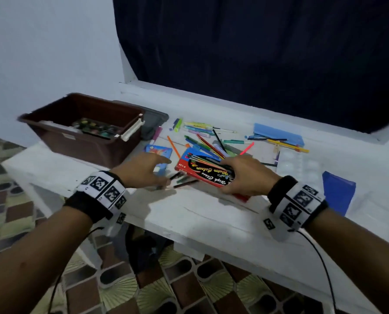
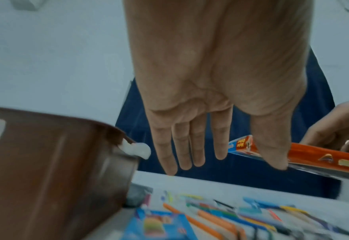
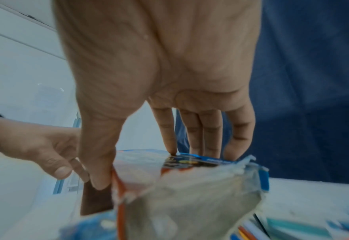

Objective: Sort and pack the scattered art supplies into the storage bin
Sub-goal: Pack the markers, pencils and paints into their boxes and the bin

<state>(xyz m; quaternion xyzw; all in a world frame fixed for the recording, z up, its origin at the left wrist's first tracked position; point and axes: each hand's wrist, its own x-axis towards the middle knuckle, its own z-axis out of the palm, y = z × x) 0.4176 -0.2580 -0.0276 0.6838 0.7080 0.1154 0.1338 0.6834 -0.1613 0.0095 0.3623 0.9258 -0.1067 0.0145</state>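
Note:
My right hand [image 1: 229, 177] grips a red box of colour pencils [image 1: 200, 169], thumb on one long edge and fingers on the other; the box is tilted up off the white table [image 1: 189, 214]. In the right wrist view the box's open end [image 3: 179, 194] shows under the hand. My left hand [image 1: 164, 175] hovers with straight fingers beside the box, just above a few loose dark pencils [image 1: 184, 181], holding nothing. The brown storage bin [image 1: 53, 137] stands at the back left with small paint pots [image 1: 93, 129] inside.
Several pens, markers and pencils [image 1: 202, 137] lie scattered behind the box. A small blue packet [image 1: 159, 152] lies by the bin, with a grey lid [image 1: 155, 118] behind. To the right are a blue pouch [image 1: 277, 134], a white palette [image 1: 300, 166] and a blue block [image 1: 338, 191].

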